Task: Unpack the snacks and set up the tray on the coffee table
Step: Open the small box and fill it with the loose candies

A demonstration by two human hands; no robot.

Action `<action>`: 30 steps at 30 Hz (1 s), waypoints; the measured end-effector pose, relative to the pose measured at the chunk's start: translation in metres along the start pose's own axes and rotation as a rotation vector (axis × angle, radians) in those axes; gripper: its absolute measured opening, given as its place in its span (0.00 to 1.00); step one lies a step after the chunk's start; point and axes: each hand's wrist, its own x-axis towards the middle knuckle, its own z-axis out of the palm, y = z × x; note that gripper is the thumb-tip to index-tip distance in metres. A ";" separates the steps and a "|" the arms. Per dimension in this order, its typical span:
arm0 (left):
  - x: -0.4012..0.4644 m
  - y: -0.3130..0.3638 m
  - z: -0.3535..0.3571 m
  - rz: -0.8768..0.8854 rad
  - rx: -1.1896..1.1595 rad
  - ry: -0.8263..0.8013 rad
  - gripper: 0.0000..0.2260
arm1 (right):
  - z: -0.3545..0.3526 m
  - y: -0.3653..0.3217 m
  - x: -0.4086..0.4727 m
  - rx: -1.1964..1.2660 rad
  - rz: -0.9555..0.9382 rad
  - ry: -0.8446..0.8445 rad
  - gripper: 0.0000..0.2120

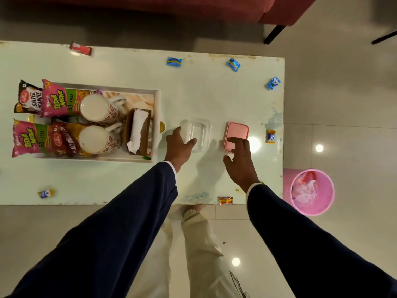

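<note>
A white tray (158, 104) lies on the left of the coffee table (214, 100). It holds several snack packets (58, 102), two floral mugs (96, 107) and a brown napkin holder (137, 130). Right of the tray stands a clear, empty plastic container (198, 130). My left hand (178, 147) grips its near left side, thumb along the front edge. A pink lid (236, 132) lies flat beside it. My right hand (240, 160) rests fingertips on the lid's near edge, fingers relaxed.
Small wrapped candies lie scattered on the table: blue ones (174, 61) near the far edge, one (271, 136) at the right edge, others (226, 200) at the near edge. A pink bin (311, 192) with wrappers stands on the floor at the right. A red sofa (214, 7) is beyond.
</note>
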 end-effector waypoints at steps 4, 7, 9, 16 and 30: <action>-0.025 -0.010 -0.036 0.101 0.112 -0.021 0.23 | 0.013 -0.013 -0.012 0.008 -0.058 -0.039 0.25; -0.061 -0.030 -0.080 0.206 0.211 -0.037 0.15 | 0.029 -0.036 -0.025 -0.046 -0.139 -0.124 0.24; -0.084 -0.047 -0.116 0.253 0.303 -0.025 0.12 | 0.043 -0.061 -0.032 -0.091 -0.198 -0.204 0.24; -0.125 -0.131 -0.256 0.226 0.474 0.122 0.12 | 0.133 -0.171 -0.044 -0.077 -0.370 -0.395 0.18; -0.088 -0.309 -0.505 0.003 0.253 0.223 0.16 | 0.419 -0.303 -0.082 -0.480 -0.162 -0.763 0.26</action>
